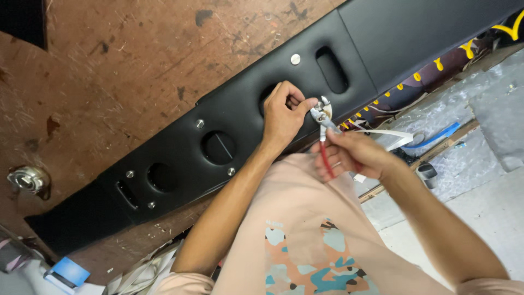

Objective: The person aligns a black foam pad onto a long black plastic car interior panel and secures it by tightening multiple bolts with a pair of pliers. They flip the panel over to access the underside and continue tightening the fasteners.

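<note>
Right hand: grip wrapped around the red handles of a pair of pliers, fingers curled and pressed together over them; the handles run down out of the fist toward the person's lap. The metal head of the pliers points up and to the left, its tip at the near edge of the black padded panel, right beside the left thumb. Whether the pliers' tip bites on anything cannot be told; the spot is too small and partly covered.

Left hand: lying on the panel, fingers bent and drawn together at the rim of a round cutout, thumb stretched toward the pliers' head. Its grip is pinched, but what it pinches is hidden under the fingers.

The panel is long, covered in black leather-like material, and lies slantwise across a worn brown wooden desk. It carries several openings: a round hole near the middle, a smaller round one farther left, and an oblong slot to the upper right. Small silver studs are set between the openings.

A metal fitting sits on the desk at the far left, well apart from the hands. White strapping and a blue strip lie on the grey floor to the right. The person wears a pale pink shirt with a coloured print.
</note>
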